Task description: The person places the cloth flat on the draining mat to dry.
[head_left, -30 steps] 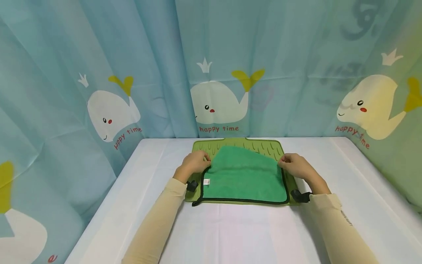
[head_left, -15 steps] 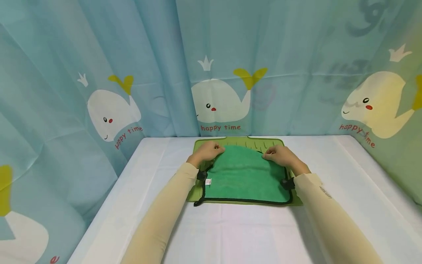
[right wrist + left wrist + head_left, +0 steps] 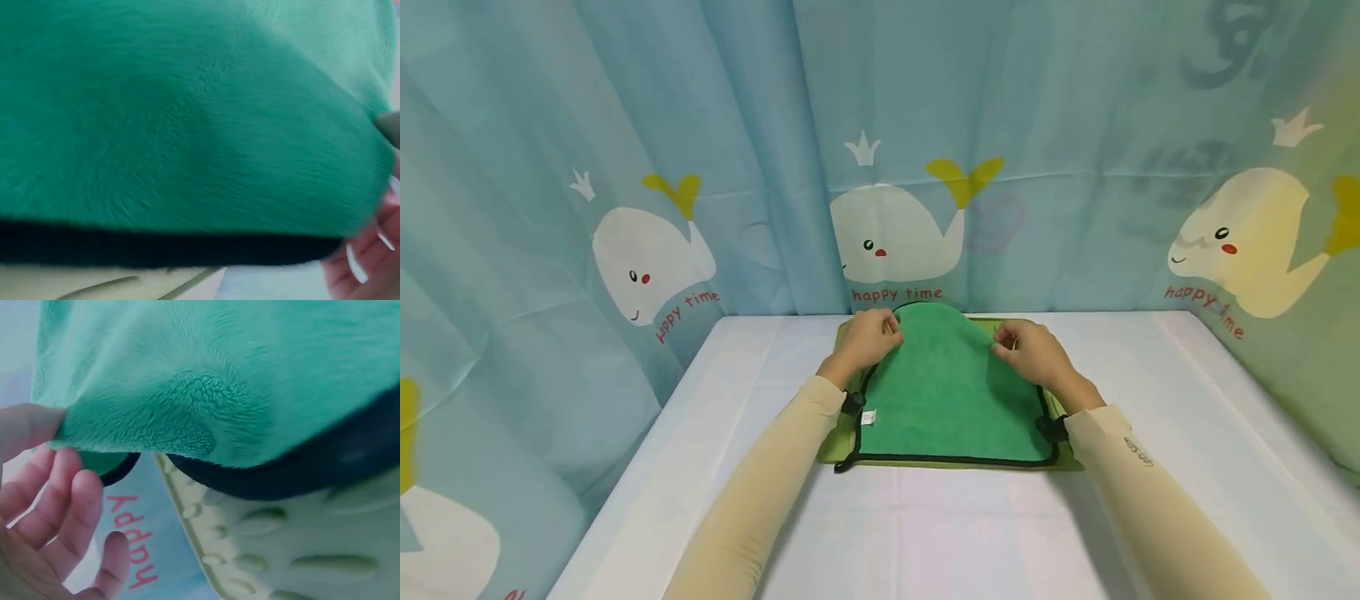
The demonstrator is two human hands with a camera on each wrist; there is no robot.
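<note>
A fuzzy green towel point(image 3: 951, 400) with black edging and a white tag covers most of a light green mat point(image 3: 835, 450). The towel's far part is raised and curved between the hands. At its left edge my left hand point(image 3: 863, 337) pinches the fabric between thumb and index finger; the left wrist view shows the other fingers point(image 3: 87, 494) loosely bent below. On the opposite side, my right hand point(image 3: 1036, 354) pinches the towel's right edge. In the right wrist view the towel point(image 3: 187, 125) hides part of that hand's thumb and index finger.
The mat lies on a white-covered table point(image 3: 775, 367) and has raised ridges point(image 3: 334, 564). A blue curtain point(image 3: 1045, 242) with whale prints hangs along the table's far side and both flanks. A small black loop point(image 3: 844, 465) sticks out at the towel's near left corner.
Both hands have moved away from the body and closer together, gripping the towel's edges. The towel's far part has come up higher, now covering more of the mat's far rim.
</note>
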